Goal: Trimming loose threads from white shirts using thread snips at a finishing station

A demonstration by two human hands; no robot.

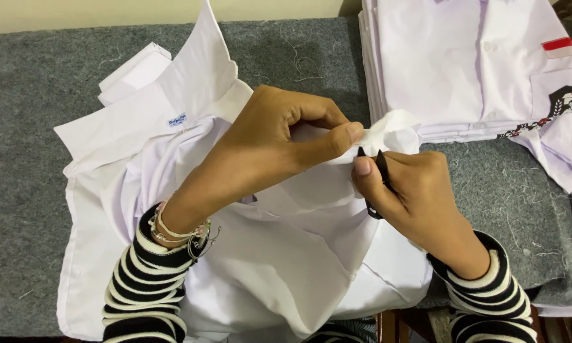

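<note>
White shirt (267,254) fabric pinched in closed left hand (279,143); right hand (413,190) curled tight around black snips (378,181).

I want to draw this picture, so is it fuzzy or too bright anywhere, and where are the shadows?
Head view: sharp on the left hand, the right hand and the small black tool. The folded white shirts look bright, their folds faint. Soft shadows lie under both hands on the white shirt. The grey felt table is evenly lit, no glare.
</note>
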